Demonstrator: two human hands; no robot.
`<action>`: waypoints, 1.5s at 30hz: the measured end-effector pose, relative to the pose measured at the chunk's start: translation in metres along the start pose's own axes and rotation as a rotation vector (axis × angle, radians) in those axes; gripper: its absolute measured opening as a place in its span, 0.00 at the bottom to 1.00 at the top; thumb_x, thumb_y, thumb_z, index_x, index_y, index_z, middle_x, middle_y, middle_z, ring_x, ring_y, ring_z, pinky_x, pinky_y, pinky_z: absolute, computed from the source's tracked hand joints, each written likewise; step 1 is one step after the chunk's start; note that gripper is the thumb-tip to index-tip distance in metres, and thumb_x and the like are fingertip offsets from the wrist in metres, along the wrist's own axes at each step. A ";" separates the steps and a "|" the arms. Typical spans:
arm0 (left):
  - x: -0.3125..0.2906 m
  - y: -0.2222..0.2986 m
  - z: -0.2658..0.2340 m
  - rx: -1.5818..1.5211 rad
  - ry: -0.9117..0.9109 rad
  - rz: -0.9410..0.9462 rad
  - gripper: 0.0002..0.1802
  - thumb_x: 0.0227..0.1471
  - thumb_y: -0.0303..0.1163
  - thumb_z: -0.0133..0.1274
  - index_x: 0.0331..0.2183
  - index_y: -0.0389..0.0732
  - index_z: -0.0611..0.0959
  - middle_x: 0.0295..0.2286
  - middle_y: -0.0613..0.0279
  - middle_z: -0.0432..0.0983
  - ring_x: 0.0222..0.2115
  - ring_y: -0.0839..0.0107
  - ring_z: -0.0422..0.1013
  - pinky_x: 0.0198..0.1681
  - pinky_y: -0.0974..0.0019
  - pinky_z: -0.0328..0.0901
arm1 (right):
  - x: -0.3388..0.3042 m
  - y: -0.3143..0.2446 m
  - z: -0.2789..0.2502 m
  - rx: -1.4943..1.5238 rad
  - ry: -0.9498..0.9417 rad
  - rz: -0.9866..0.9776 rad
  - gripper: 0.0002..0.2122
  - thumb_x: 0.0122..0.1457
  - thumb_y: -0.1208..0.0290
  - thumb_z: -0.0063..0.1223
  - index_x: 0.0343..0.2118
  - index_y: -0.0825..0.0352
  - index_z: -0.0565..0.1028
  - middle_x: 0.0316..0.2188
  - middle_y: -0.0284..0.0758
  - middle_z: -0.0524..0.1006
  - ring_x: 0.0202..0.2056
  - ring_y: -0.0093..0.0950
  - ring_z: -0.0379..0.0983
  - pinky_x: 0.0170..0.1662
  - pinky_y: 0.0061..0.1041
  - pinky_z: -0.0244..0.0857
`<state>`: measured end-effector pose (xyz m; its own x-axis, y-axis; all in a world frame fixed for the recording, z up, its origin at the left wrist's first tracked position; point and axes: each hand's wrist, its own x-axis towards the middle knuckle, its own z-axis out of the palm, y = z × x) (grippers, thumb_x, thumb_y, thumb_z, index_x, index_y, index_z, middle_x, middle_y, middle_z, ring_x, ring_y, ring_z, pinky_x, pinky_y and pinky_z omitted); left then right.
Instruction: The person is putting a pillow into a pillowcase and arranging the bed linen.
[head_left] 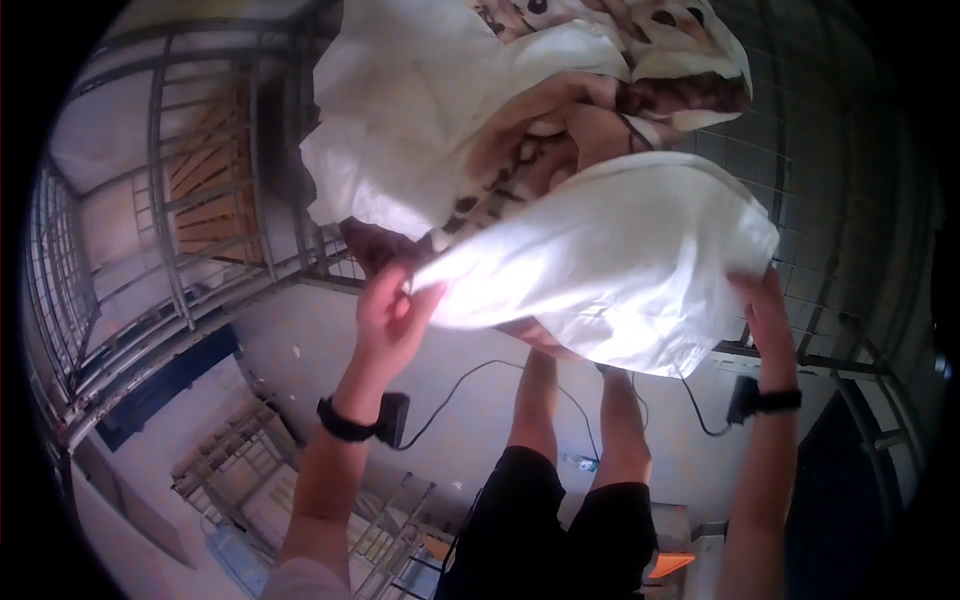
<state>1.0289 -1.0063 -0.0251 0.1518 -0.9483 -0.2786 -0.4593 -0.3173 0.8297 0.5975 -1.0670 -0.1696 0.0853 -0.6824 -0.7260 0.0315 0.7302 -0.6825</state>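
My left hand point(390, 315) pinches the left corner of a white bed cloth point(610, 260) between thumb and fingers. At the cloth's right edge my right hand point(765, 310) grips it, its fingers partly hidden by the fabric. Between the hands the cloth hangs spread and slightly slack, its lower edge over the near side of a metal bed frame. Beyond it lies a bunched blanket point(575, 135) with a brown, pink and cream pattern. More crumpled white fabric point(400, 130) covers its left part. Whether the white fabric and the blanket are joined, I cannot tell.
The bed frame point(790, 250) has a metal grid base. Metal bunk frames point(160, 200) with wooden slats point(215, 170) stand at the left. Black cables point(470, 375) run from the bands on my wrists. An orange object point(670, 565) is at the lower right.
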 end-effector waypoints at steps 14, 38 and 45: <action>-0.058 0.002 -0.114 -0.028 -0.008 -0.236 0.10 0.47 0.17 0.55 0.34 0.33 0.75 0.31 0.61 0.74 0.32 0.78 0.70 0.34 0.74 0.66 | -0.167 -0.068 -0.122 0.226 0.012 -0.318 0.26 0.61 0.60 0.44 0.58 0.68 0.57 0.54 0.41 0.63 0.54 0.35 0.62 0.56 0.34 0.57; 0.277 -0.126 -0.139 0.583 0.438 0.201 0.13 0.52 0.35 0.52 0.37 0.37 0.79 0.28 0.58 0.78 0.32 0.72 0.73 0.43 0.61 0.59 | 0.009 -0.073 0.103 -1.085 0.395 -0.667 0.19 0.56 0.66 0.55 0.51 0.57 0.66 0.52 0.38 0.65 0.47 0.32 0.69 0.49 0.37 0.67; 0.140 -0.036 -0.079 -0.340 0.519 0.211 0.15 0.59 0.32 0.42 0.47 0.39 0.69 0.35 0.67 0.69 0.33 0.80 0.63 0.37 0.76 0.60 | -0.051 -0.032 0.101 -0.683 0.401 -0.577 0.15 0.57 0.72 0.54 0.48 0.61 0.68 0.48 0.36 0.70 0.42 0.27 0.72 0.46 0.29 0.69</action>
<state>1.1355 -1.1281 -0.0556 0.5305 -0.8411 0.1056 -0.2361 -0.0270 0.9714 0.6924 -1.0522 -0.1019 -0.1106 -0.9818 -0.1544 -0.6322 0.1893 -0.7513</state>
